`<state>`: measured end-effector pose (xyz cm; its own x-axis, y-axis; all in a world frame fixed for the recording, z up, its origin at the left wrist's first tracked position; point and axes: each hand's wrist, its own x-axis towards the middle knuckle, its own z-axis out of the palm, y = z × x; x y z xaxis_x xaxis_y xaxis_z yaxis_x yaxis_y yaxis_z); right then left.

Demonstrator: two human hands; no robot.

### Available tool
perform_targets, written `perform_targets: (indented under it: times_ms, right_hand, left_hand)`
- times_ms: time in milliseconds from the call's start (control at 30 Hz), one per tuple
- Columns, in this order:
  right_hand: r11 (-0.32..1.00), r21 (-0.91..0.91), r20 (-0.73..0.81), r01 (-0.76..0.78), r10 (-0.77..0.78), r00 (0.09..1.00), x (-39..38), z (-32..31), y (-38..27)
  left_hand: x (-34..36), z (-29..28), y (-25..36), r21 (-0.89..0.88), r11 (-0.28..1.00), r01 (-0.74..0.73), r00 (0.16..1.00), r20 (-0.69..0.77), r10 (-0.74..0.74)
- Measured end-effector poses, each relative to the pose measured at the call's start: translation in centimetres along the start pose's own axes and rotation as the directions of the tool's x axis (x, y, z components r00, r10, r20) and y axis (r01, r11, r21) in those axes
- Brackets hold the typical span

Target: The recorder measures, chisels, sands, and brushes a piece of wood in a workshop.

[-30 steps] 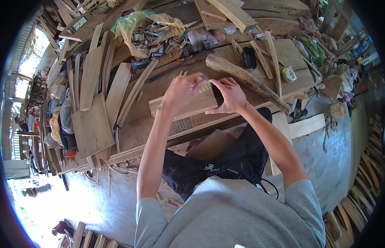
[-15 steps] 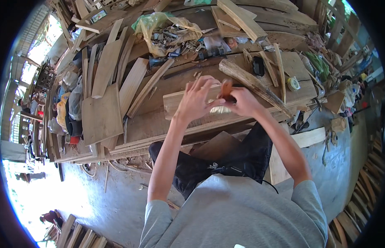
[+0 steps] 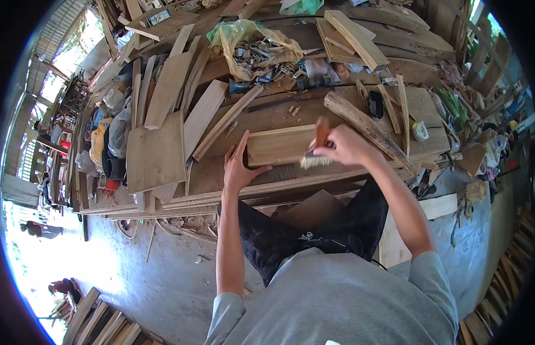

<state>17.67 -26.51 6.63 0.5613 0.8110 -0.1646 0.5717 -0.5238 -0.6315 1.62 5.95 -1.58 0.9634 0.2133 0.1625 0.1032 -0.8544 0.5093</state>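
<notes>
A paintbrush with a reddish-brown wooden handle and pale bristles (image 3: 317,162) is held in my right hand (image 3: 349,146), its fingers closed around the lower part of the handle. The bristles hang at the near side of a rectangular wooden block (image 3: 279,144) lying on the workbench (image 3: 221,183). Beside the block's left end is my left hand (image 3: 238,171), fingers stretched up and thumb pointing right along the near edge. It holds nothing; whether it touches the block is hard to tell.
A rough wooden stick (image 3: 368,131) lies slanted right of the block. Loose boards (image 3: 156,152) cover the bench's left side. Farther back sits a plastic bag of metal hardware (image 3: 259,50). A tape roll (image 3: 420,131) and black case (image 3: 375,105) lie at right.
My left hand has moved left, away from the brush, to the block's left end. The brush stays in my right hand, its bristles now in plain sight. The view has shifted slightly.
</notes>
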Motion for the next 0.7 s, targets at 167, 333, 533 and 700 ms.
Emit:
perform_targets:
  times_ms: [167, 333, 533, 700]
  right_hand:
    - [0.999, -0.034, -0.533, -0.040, 0.015, 0.846, 1.5, 0.5, 1.3]
    - [0.918, -0.207, -0.211, 0.338, -0.379, 0.901, 0.9, 2.4, 0.4]
    - [0.985, -0.142, -0.506, -0.098, 0.013, 0.863, 2.8, 1.5, -1.7]
    - [0.982, -0.129, -0.244, 0.141, -0.169, 0.955, 4.1, 2.4, -4.2]
  left_hand:
    - [0.1, -0.2, 0.1, -0.019, 1.000, -0.017, 0.999, -0.043, 0.016]
    - [0.2, -0.1, -0.3, 0.016, 1.000, -0.006, 1.000, 0.011, 0.006]
    - [0.3, 0.0, -0.5, -0.007, 0.999, -0.046, 0.999, -0.029, 0.045]
    - [0.1, 0.0, -0.4, -0.031, 0.999, -0.038, 0.999, -0.039, 0.037]
